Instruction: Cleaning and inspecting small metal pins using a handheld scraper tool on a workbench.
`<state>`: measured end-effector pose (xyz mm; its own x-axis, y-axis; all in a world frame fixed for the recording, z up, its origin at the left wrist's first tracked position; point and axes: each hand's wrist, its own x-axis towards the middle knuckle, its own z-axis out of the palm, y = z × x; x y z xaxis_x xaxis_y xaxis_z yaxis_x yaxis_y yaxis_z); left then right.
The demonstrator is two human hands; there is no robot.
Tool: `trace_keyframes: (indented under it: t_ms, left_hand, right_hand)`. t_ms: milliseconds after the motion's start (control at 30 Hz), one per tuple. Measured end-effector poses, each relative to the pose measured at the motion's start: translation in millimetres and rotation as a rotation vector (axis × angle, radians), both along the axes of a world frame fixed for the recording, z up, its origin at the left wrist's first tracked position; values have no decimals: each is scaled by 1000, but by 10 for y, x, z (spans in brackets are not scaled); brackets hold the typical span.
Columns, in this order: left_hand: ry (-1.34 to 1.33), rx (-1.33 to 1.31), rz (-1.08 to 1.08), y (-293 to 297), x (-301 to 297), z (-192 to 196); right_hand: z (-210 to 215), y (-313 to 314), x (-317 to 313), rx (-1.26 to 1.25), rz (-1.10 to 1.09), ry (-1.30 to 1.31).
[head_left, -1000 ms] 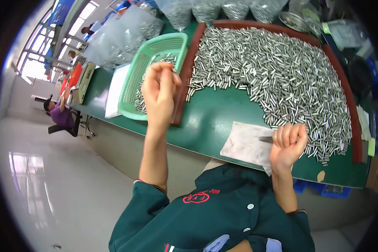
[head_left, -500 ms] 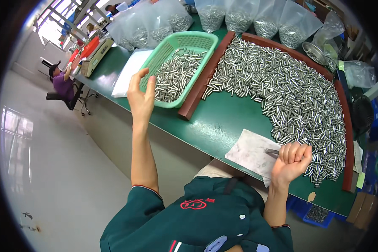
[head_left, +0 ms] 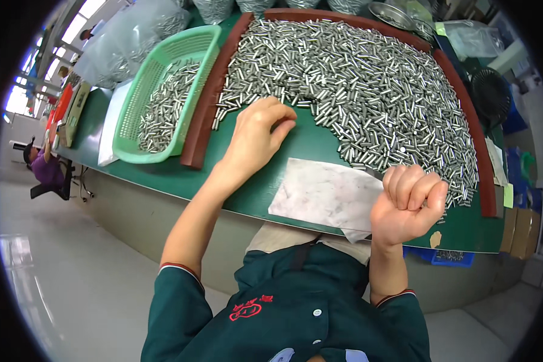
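Observation:
My left hand (head_left: 260,134) is over the green table at the near edge of a wide heap of short metal pins (head_left: 356,84). Its fingers are bent and a gap shows between thumb and forefinger; I see nothing in it. My right hand (head_left: 407,202) is a closed fist, palm side up, above the right end of a smudged white sheet (head_left: 326,193). A thin grey metal tool (head_left: 374,174) pokes out of that fist on its left side; the rest of it is hidden by the fingers.
Red-brown bars (head_left: 214,90) border the heap. Left of them stands a green plastic basket (head_left: 119,130) partly filled with pins. Bags of pins (head_left: 133,42) line the back. A scale (head_left: 75,114) and a seated person in purple (head_left: 47,168) are far left.
My left hand has moved from beside the basket, rightward to the heap's near edge, its fingers more bent. My right fist stays over the sheet with the tool. The view has shifted.

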<state>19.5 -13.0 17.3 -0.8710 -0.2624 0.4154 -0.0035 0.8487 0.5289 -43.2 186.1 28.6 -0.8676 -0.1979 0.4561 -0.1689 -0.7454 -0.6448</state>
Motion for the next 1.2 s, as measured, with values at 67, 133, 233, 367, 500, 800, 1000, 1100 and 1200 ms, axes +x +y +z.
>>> trace_keyframes:
  t_ms: [67, 133, 233, 367, 500, 800, 1000, 1100, 1200]
  left_hand:
    - [-15, -37, -64, 3, -158, -46]
    - [-21, -65, -98, 1, -297, -46]
    - [-12, -207, -124, -58, -396, -41]
    - [-35, -211, -53, -91, -392, -112]
    - [-48, -176, -78, -26, -437, -244]
    - [-2, -54, -37, -106, -329, -52]
    - [-24, 1406, -142, -159, -252, -81]
    - [-9, 1585, -174, -155, -157, -59]
    - [-6, 1612, -206, -147, -182, -49]
  right_hand:
    - [53, 70, -46, 27, 7, 58]
    - [136, 103, -112, 58, 14, 91]
    - [233, 133, -219, 186, 30, 206]
    - [354, 23, -403, 92, 17, 268]
    - [336, -241, -479, 110, 23, 159]
    - [170, -293, -415, 139, 46, 48]
    - [145, -225, -338, 191, -16, 98]
    - [165, -183, -310, 179, -12, 121]
    - [164, -187, -318, 187, -24, 157]
